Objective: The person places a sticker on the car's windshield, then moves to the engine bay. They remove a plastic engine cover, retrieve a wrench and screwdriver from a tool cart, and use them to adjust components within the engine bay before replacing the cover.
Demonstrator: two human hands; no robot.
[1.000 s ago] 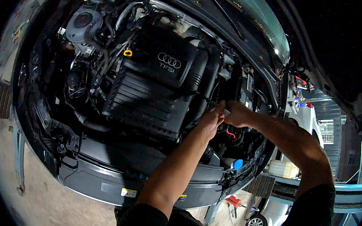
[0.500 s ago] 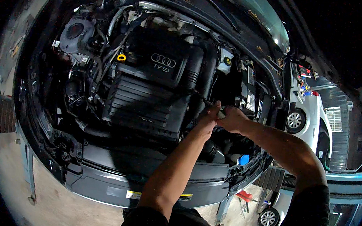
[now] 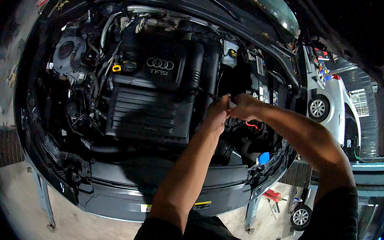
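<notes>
Both my hands meet over the right side of an open engine bay, to the right of the black engine cover (image 3: 151, 111). My left hand (image 3: 218, 113) is closed, thumb up, around a slim tool whose kind I cannot make out. Its pale metallic end (image 3: 232, 105) shows between the hands, and a thin dark line runs from them toward the cover's right edge. My right hand (image 3: 247, 107) is closed against that pale end, fingers curled and partly hidden. A black ribbed air duct (image 3: 196, 69) runs just left of the hands.
A battery (image 3: 263, 91) sits beyond my right hand. Below it lies a red wire (image 3: 252, 124), and a blue cap (image 3: 263, 158) is nearer the front. A yellow dipstick handle (image 3: 117, 68) and a coolant tank (image 3: 69, 52) are at left. A white car (image 3: 336, 111) stands at right.
The view has shifted, so the engine bay sits further left. My hands stay together at the tool, slightly higher in view, and a red wire now shows below the right hand.
</notes>
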